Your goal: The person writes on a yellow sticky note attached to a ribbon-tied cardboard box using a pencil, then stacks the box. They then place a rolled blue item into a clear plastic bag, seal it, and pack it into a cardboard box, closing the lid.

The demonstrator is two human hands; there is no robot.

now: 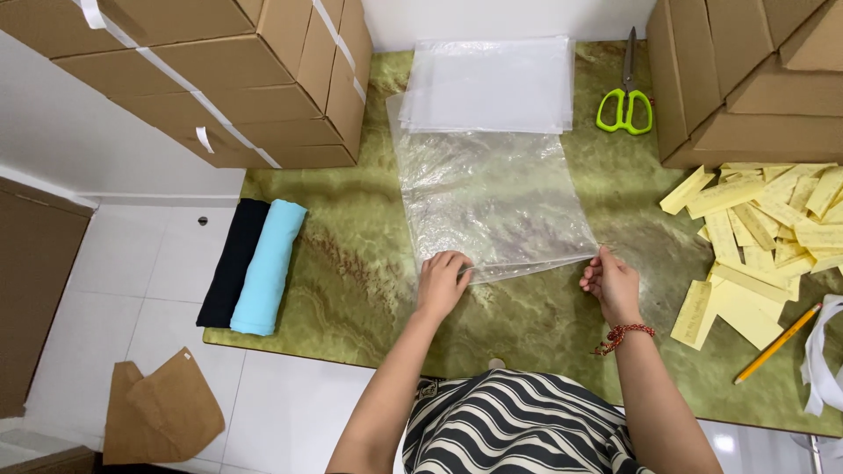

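1. The left hand (pixel 442 283) lies palm down with its fingers curled on the near left corner of a clear plastic bag (pixel 492 197), pressing that corner to the green marbled table (pixel 351 272).
2. The right hand (pixel 608 283) pinches the bag's near right corner between thumb and fingers; a red braided bracelet (pixel 625 334) sits on its wrist.
3. The bag lies flat in the middle of the table, its near edge stretched between the two hands and its far end reaching under a stack of clear bags (pixel 488 84).
4. At the far left, a black roll of cloth (pixel 230 263) and a light blue roll of cloth (pixel 268 268) lie side by side, touching, on the table's left edge.
5. Behind them stand strapped cardboard boxes (pixel 237 75).
6. Right of the stack lie green-handled scissors (pixel 625 98).
7. Further right, more cartons (pixel 746 79), then a loose heap of yellow paper slips (pixel 764 233) and a yellow pencil (pixel 778 342).
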